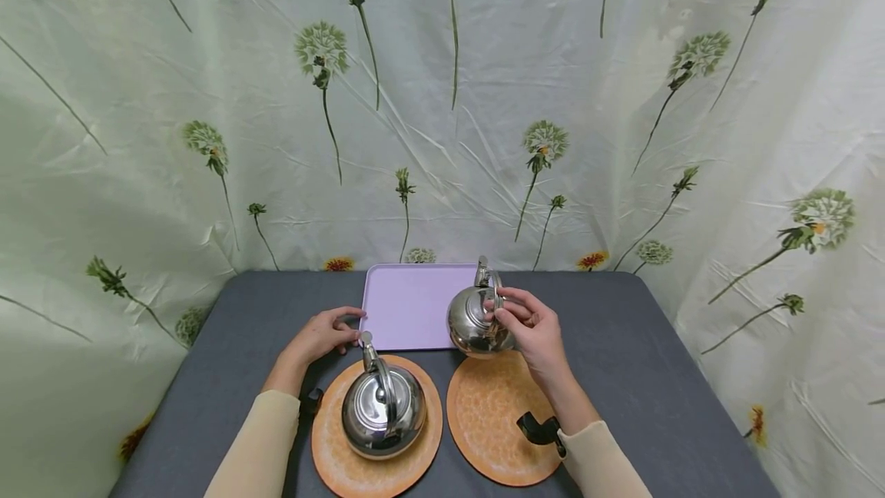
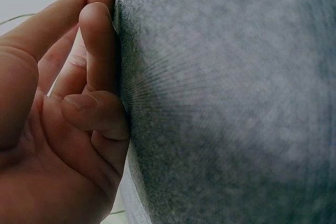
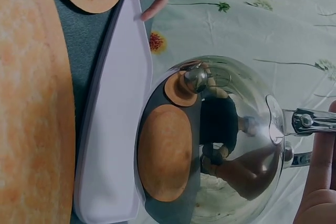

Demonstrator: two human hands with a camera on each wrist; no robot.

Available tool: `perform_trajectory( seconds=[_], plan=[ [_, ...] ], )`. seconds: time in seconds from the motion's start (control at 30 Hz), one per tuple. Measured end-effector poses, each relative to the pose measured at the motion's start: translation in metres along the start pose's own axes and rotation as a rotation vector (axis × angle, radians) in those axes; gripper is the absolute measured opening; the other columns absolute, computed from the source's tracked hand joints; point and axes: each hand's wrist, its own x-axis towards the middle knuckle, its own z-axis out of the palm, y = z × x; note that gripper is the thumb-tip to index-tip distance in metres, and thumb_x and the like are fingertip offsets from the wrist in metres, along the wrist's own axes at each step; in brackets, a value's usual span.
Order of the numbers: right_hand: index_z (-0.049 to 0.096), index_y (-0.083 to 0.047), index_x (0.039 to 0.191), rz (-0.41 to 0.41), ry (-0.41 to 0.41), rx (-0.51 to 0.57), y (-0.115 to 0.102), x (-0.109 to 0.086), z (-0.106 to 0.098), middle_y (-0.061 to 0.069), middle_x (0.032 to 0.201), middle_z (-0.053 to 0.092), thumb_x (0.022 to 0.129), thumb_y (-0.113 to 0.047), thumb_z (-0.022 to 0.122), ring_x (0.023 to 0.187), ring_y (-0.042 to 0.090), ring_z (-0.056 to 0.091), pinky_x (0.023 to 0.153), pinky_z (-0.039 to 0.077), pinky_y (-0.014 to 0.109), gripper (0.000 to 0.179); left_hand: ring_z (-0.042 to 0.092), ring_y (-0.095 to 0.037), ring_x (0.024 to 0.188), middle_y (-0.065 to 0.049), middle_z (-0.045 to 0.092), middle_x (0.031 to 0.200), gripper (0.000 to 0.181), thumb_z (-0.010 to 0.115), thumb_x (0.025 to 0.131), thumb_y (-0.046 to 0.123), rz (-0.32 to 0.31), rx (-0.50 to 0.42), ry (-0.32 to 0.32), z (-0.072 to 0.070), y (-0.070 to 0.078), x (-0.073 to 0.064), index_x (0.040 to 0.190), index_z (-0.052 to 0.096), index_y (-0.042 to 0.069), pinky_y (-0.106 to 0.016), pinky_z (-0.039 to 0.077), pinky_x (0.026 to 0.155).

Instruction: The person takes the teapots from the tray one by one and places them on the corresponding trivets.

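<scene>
My right hand grips the handle of a shiny steel kettle, holding it raised over the right part of a lilac tray. Seen from the right wrist, the round kettle body hangs clear above the tray. At the tray's near left corner, my left hand pinches the rim, its other fingers curled beside the grey cloth in the left wrist view. A second steel kettle stands on the left orange round mat, its spout close to my left fingertips.
Another orange round mat lies bare in front of the tray, to the right. The dark grey table cover extends to both sides. Behind the table hangs a pale curtain with dandelion prints.
</scene>
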Motion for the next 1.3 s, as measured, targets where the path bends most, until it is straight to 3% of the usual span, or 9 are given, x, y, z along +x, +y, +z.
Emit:
perform_trajectory(
  seconds=[0.37,0.87,1.3],
  plan=[
    [0.055,0.014,0.139,-0.032,-0.021,0.002,0.000,-0.022,-0.014,-0.010,0.106,0.082,0.102,-0.003,0.068,0.093,0.007,0.080,0.092,0.060,0.024,0.043,0.065,-0.017,0.065,-0.002,0.075,0.081,0.048,0.074,0.098,0.014,-0.002,0.013,0.000,0.001,-0.001,0.000,0.144,0.064,0.010,-0.032,0.051,0.068],
    [0.055,0.017,0.136,0.002,-0.014,-0.037,0.011,-0.054,-0.030,-0.010,0.106,0.082,0.102,0.000,0.066,0.092,0.007,0.080,0.089,0.060,0.023,0.040,0.064,-0.016,0.065,-0.001,0.075,0.081,0.048,0.073,0.097,0.014,-0.001,0.023,0.009,0.000,0.003,-0.001,0.144,0.064,0.009,-0.032,0.049,0.069],
    [0.065,0.006,0.131,0.007,0.006,0.010,0.013,-0.072,-0.040,-0.008,0.105,0.083,0.101,0.003,0.064,0.090,0.008,0.080,0.086,0.061,0.024,0.030,0.064,-0.016,0.065,-0.001,0.074,0.079,0.048,0.073,0.097,0.012,-0.014,0.021,0.015,0.001,0.004,-0.002,0.144,0.064,0.010,-0.031,0.051,0.069]
  ],
)
